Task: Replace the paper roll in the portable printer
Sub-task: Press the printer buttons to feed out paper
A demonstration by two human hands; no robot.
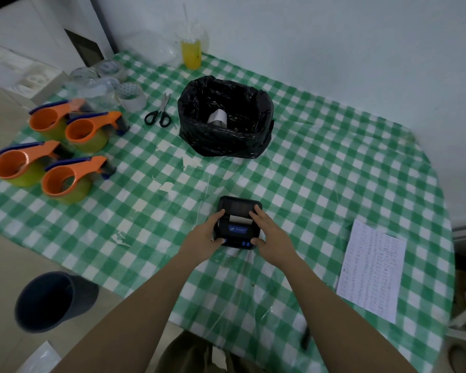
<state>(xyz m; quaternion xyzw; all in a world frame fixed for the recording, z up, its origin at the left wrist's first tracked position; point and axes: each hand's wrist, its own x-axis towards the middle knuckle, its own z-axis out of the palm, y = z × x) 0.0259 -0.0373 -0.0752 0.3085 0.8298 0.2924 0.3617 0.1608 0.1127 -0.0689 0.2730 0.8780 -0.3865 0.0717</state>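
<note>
A small black portable printer [237, 224] with a blue label lies on the green checked tablecloth in front of me. A strip of white paper [239, 218] shows at its slot, below the lid. My left hand [207, 234] grips its left side, thumb at the front corner. My right hand [269, 232] holds the right side, with fingers resting on top near the paper. A white paper roll [218, 117] lies inside the black bag-lined bin [223, 141] farther back.
Several orange tape dispensers [73, 179] stand at the left, with tape rolls [131, 96] and scissors [159, 111] behind them. A yellow drink cup [191, 53] is at the back. A printed sheet [371, 270] lies at the right. A dark bucket [51, 300] is on the floor.
</note>
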